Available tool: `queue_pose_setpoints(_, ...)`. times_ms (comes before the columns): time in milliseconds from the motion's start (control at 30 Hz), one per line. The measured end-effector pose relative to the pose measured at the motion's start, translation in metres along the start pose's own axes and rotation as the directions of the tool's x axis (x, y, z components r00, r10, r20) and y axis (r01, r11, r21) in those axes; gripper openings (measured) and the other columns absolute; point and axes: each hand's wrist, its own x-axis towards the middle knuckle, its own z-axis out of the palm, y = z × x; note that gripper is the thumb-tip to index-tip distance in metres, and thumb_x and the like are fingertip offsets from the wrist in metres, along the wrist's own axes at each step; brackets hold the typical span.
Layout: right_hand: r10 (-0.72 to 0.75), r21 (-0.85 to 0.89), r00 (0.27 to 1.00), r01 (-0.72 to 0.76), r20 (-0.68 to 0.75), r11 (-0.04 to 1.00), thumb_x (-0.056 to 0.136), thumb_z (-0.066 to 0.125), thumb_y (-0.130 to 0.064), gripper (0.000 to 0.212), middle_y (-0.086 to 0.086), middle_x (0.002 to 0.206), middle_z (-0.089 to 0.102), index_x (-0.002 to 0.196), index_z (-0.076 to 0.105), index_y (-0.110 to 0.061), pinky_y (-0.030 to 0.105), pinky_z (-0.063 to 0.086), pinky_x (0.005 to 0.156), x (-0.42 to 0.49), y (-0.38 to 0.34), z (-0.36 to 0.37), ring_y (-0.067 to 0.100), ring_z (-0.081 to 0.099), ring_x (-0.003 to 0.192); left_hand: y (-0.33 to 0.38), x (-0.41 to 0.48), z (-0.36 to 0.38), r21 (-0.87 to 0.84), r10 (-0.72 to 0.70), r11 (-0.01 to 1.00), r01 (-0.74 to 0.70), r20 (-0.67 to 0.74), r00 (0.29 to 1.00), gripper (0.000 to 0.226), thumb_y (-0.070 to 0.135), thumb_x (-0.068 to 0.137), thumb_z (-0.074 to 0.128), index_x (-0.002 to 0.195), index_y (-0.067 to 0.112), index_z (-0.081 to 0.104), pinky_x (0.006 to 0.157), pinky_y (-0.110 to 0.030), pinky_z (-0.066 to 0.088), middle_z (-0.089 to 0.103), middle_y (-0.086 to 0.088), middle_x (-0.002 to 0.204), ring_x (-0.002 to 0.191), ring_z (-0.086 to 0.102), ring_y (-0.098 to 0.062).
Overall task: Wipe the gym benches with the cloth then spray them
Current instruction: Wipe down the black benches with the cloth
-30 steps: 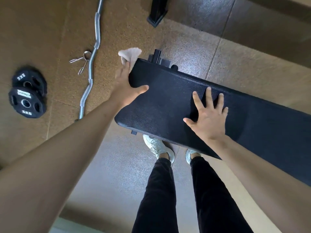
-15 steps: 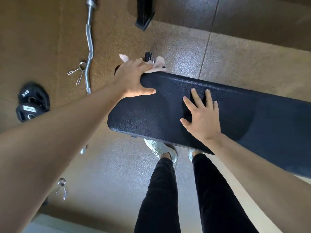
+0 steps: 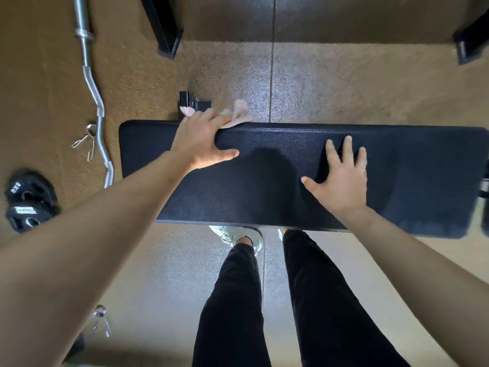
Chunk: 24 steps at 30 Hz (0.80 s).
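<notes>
A long black padded gym bench (image 3: 277, 186) lies across the view in front of my legs. My left hand (image 3: 201, 141) is at its far edge, fingers bent over the edge and holding a pale pink cloth (image 3: 239, 113) against it, thumb spread on the top. Part of the cloth sticks out beyond my fingers. My right hand (image 3: 341, 178) rests flat on the bench top to the right, fingers spread, holding nothing.
A chrome curl bar (image 3: 92, 83) lies on the floor at the left, with a spring clip (image 3: 86, 141) beside it and another (image 3: 102, 320) nearer me. Black 5 kg plates (image 3: 29, 202) sit at far left. Black frame feet (image 3: 164, 27) (image 3: 471, 41) stand beyond the bench.
My left hand has slid the cloth from the bench's left end corner rightward along the far edge. My right hand has stayed flat on the pad.
</notes>
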Motion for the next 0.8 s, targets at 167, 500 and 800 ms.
queue_pose_setpoints(167,-0.103,-0.109,0.993,0.109,0.063,0.988,0.081,0.071,-0.063,0.106,0.010,0.170,-0.005,0.162,0.012,-0.027,0.066,0.025,0.117,-0.002,0.014,0.007,0.051,-0.003,0.152,0.043,0.006,0.004,0.006,0.014,1.000,-0.014,0.012,1.000,0.087,0.067,0.072,0.075,0.146,0.028,0.051,0.104,-0.047,0.042,0.056,-0.004,0.132,0.119,0.054,-0.032)
queue_pose_setpoints(500,-0.177,-0.039,0.982,0.180,0.069,0.983,0.082,0.067,-0.063,0.097,-0.003,0.171,-0.002,0.160,0.019,-0.032,0.060,0.024,0.122,-0.005,0.029,0.003,0.042,-0.008,0.155,0.097,0.028,0.006,0.037,0.137,0.989,-0.143,0.122,0.983,0.099,0.076,0.068,0.060,0.154,0.032,0.039,0.101,-0.047,0.045,0.054,-0.001,0.135,0.120,0.054,-0.029)
queue_pose_setpoints(800,-0.084,0.408,0.995,0.101,-0.060,0.907,0.087,0.075,-0.034,0.056,-0.002,0.147,0.057,0.139,0.060,-0.020,0.037,0.040,0.114,-0.016,0.097,-0.022,0.021,0.047,0.138,0.145,0.054,0.011,0.028,0.277,0.957,-0.288,0.207,0.938,0.099,0.065,0.075,0.076,0.157,0.025,0.036,0.103,-0.047,0.043,0.048,-0.003,0.146,0.133,0.048,-0.029)
